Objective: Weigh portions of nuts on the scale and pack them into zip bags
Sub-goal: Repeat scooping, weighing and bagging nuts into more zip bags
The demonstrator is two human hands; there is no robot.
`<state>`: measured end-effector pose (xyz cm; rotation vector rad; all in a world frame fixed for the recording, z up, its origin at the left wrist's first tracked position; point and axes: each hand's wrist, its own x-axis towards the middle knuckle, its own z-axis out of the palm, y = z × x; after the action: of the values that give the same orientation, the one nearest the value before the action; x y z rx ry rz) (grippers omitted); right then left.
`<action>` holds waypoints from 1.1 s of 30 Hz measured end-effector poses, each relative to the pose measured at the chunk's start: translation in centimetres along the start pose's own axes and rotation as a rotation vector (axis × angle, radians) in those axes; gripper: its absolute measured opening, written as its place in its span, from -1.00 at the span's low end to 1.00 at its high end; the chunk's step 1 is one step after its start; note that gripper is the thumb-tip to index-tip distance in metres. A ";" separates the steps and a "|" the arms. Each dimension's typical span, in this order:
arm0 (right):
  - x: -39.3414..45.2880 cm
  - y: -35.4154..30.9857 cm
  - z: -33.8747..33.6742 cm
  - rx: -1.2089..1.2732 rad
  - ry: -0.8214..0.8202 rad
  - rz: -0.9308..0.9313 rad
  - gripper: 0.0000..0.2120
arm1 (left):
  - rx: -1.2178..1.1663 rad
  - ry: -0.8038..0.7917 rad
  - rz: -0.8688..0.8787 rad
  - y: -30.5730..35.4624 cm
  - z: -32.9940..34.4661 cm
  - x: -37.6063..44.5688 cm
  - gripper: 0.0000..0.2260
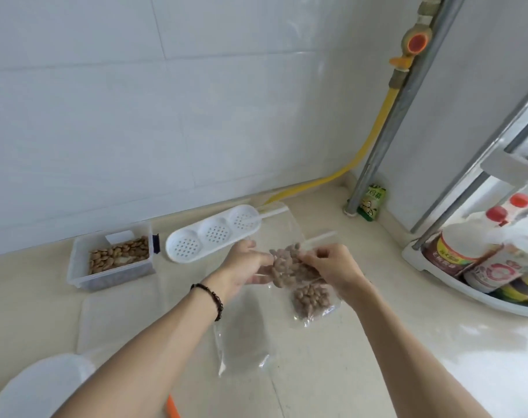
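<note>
Head view: my left hand (244, 268) and right hand (332, 267) each pinch the bag (302, 267) of nuts (289, 268), held between them, right of the tub (110, 259). Its long axis runs away from me; both hands equally near.

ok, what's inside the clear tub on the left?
The clear tub holds a layer of light brown nuts against its far side, with a white card behind them. The near wall is frosted, so the tub's floor at the front can't be seen.
</note>
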<state>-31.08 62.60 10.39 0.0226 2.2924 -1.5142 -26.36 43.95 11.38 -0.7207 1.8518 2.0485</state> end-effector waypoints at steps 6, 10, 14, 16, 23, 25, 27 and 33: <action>2.9 5.1 -3.7 -0.301 -0.003 0.061 -0.76 | 0.160 0.057 -0.053 -3.6 5.1 3.8 -0.29; 3.8 7.1 -3.9 -0.448 -0.005 0.045 -0.58 | 0.364 0.104 -0.050 -5.8 6.7 5.1 -0.69; 4.0 8.3 -3.2 -0.561 -0.079 0.022 -0.73 | 0.566 0.105 -0.005 -7.7 7.5 5.5 -0.69; 3.8 8.8 -3.0 -0.659 -0.078 -0.018 -0.64 | 0.768 0.135 0.063 -8.6 7.6 5.2 -0.66; 3.0 9.6 -2.0 -0.862 -0.073 -0.183 -0.58 | 1.193 0.084 0.295 -10.9 7.0 5.3 -0.37; 2.8 9.7 -1.8 -0.873 -0.079 -0.187 -0.55 | 1.216 0.076 0.319 -11.1 6.9 5.3 -0.38; 2.6 9.6 -1.7 -0.873 -0.066 -0.193 -0.56 | 1.230 0.078 0.332 -11.2 6.7 5.2 -0.40; 2.4 7.4 1.2 -0.785 -0.031 -0.316 -0.72 | 1.163 0.251 0.319 -11.2 2.9 3.2 -0.45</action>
<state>-31.26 64.16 2.66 -0.5896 2.7908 -0.6209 -23.60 47.96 0.37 -0.3404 2.9034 0.6670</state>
